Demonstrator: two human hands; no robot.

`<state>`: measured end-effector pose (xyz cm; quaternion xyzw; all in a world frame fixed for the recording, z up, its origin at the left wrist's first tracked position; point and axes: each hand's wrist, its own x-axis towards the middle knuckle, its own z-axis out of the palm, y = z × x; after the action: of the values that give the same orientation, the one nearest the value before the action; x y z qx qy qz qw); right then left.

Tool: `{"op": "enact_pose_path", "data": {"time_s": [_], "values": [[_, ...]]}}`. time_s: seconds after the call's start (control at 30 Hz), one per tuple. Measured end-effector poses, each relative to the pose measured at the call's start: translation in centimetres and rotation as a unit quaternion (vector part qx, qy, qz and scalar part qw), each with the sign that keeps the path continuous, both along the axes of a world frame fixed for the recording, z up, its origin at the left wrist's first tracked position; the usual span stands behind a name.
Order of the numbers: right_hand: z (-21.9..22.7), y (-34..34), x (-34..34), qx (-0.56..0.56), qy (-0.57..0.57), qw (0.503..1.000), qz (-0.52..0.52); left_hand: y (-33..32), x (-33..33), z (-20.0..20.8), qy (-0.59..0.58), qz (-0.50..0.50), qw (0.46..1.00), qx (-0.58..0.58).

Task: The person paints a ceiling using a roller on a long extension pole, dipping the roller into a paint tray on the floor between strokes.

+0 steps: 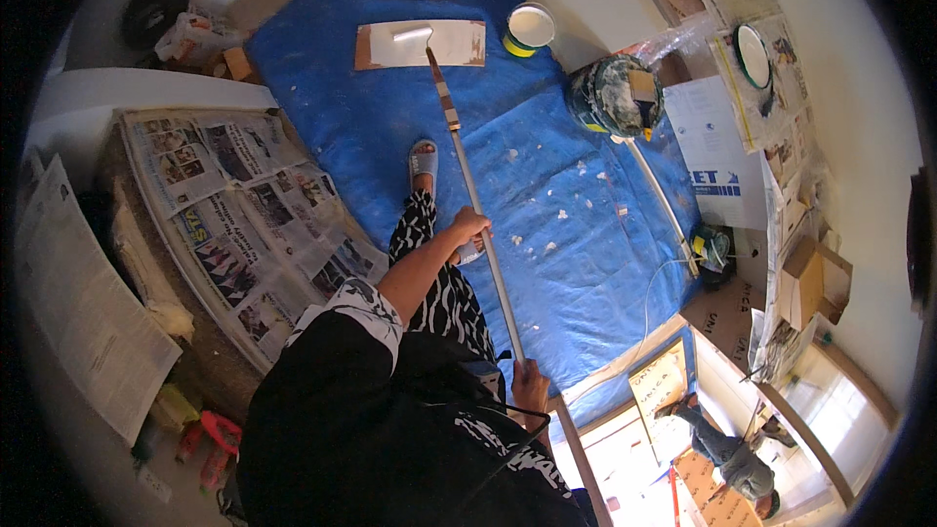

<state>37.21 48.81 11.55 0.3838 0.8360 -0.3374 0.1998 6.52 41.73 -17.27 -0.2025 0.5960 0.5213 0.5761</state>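
A paint roller (412, 35) on a long pole (469, 174) rests on a flat board (457, 44) whose face is largely covered in white paint, with brown showing at both ends. My left hand (470, 225) is closed round the middle of the pole. Lower down, near my body, my right hand (530, 388) grips the same pole. To the right of the board stands an open bucket of white paint (530, 29). Blue sheeting (556, 195) covers the floor beneath the board and my sandalled feet.
A paint-smeared dark bucket (597, 107) stands at right, with another pole (656, 190) lying below it. A cable (647, 317) crosses the sheeting. Newspaper (254, 205) covers a raised surface at left. Boxes and panels line the right side. At lower right, another person (747, 473) is bent over.
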Motion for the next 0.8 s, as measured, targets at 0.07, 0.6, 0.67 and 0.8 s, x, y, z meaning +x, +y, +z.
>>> {"op": "enact_pose_path", "data": {"time_s": [0.07, 0.6, 0.67, 0.8], "values": [[0.1, 0.8, -1.0, -0.019, 0.008, 1.0, -0.004, 0.8, -2.1, 2.6, 0.021, -0.014, 0.999, -0.047], [-0.5, 0.1, 6.7, 0.028, -0.056, 0.998, 0.009, 0.6, 6.2, 0.4, 0.02, -0.086, 0.993, -0.083], [0.7, -0.2, 8.8, 0.007, -0.053, 0.999, -0.008, -0.2, 9.1, -1.8, 0.028, -0.097, 0.993, -0.061], [1.6, -0.2, 10.7, 0.019, -0.009, 1.0, -0.004, -1.2, 12.1, -5.7, 0.002, -0.067, 0.998, -0.017]]}}
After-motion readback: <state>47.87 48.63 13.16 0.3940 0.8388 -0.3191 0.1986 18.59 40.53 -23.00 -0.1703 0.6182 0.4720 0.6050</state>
